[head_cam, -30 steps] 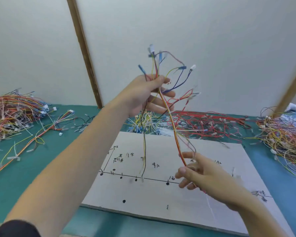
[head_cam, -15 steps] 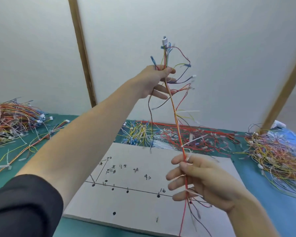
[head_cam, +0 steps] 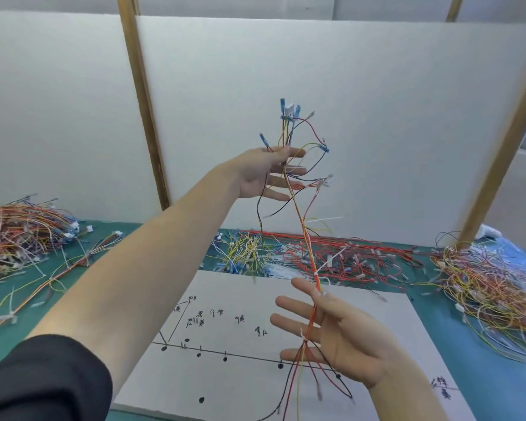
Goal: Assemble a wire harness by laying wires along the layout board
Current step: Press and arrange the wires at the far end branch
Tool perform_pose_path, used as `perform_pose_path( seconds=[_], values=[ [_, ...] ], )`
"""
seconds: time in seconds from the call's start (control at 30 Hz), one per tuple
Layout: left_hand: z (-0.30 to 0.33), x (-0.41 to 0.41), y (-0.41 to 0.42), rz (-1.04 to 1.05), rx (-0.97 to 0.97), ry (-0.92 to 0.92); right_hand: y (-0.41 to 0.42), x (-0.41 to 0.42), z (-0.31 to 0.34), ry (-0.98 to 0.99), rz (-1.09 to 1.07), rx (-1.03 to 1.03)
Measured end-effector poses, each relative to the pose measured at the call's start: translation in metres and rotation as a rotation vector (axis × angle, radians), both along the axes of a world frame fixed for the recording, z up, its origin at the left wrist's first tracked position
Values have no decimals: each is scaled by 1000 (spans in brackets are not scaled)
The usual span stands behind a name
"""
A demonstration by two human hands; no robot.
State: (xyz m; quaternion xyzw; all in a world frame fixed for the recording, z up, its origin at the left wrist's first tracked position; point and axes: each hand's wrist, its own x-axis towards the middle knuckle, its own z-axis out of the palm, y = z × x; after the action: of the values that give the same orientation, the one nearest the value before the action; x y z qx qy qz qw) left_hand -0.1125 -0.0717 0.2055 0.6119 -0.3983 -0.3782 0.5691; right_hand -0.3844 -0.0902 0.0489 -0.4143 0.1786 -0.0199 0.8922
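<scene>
left hand [head_cam: 263, 173] pinches the wire harness [head_cam: 301, 220] up high, its trunk crossing the open-fingered right hand [head_cam: 336, 335] below.

Left hand [head_cam: 263, 173] pinches harness [head_cam: 301, 220] above board [head_cam: 246, 381]

1 head view (forward, downward)

Two bare hands and forearms are seen, both of one person. The left forearm [head_cam: 152, 268] is uncovered from wrist to near the elbow, where a black sleeve [head_cam: 43, 378] is pushed up; the cuff edge appears soft and rounded. The right forearm [head_cam: 407, 399] is bare as far as visible. The left hand [head_cam: 264, 174] and right hand [head_cam: 340, 335] are ungloved.
</scene>
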Motion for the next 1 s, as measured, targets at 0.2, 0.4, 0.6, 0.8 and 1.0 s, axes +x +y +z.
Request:
perform_pose_path(
  seconds=[0.2, 0.4, 0.6, 0.8, 1.0],
  values=[
    [-3, -1, -5, 13, -68, 22, 5, 10, -2, 14, 29, 26],
    [-4, 1, -6, 53, -108, 45, 6, 14, 2, -6, -6, 50],
    [-3, 4, 5, 224, -21, -80, 0, 0, 11, -12, -6, -253],
    [19, 8, 35, 392, 165, -403, -16, -10, 13, 63, -339, -767],
    [46, -14, 59, 273, 189, -23, -21, -3, 2, -33, -433, -585]
  ],
)
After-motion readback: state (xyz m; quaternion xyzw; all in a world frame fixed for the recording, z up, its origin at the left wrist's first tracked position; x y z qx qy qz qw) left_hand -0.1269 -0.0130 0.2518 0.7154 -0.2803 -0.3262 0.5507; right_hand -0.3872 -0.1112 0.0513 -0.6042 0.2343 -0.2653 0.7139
